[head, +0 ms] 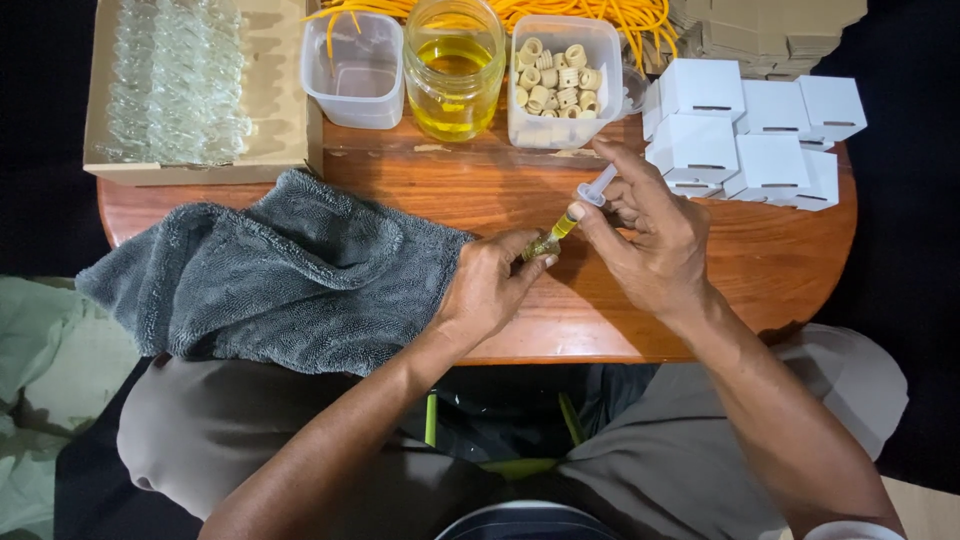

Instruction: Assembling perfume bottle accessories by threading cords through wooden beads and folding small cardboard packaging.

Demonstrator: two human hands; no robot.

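The left hand [487, 290] rests just in front of the glass jar of yellow oil [454, 68], at the near edge of the wooden surface [780, 260], its fingers [535, 262] closed around a small glass vial [543, 245] that shows between thumb and forefinger. The right hand [650, 240] sits just right of it, fingers pinched on a syringe [585, 205] whose yellow-filled tip meets the vial's mouth, the barrel slanting up toward the jar. Left of the jar stands an empty clear plastic tub [355, 65]; right of the jar, touching it, a second tub holds pale ribbed stoppers [557, 75]. Farther right of the jar is a cluster of small white folded boxes [755, 130]. Behind the jar lie yellow cords [620, 15]. Well left of the jar, a cardboard tray [275, 90] holds rows of clear glass vials [180, 80], and a grey towel [290, 270] lies crumpled below it, touching the left hand
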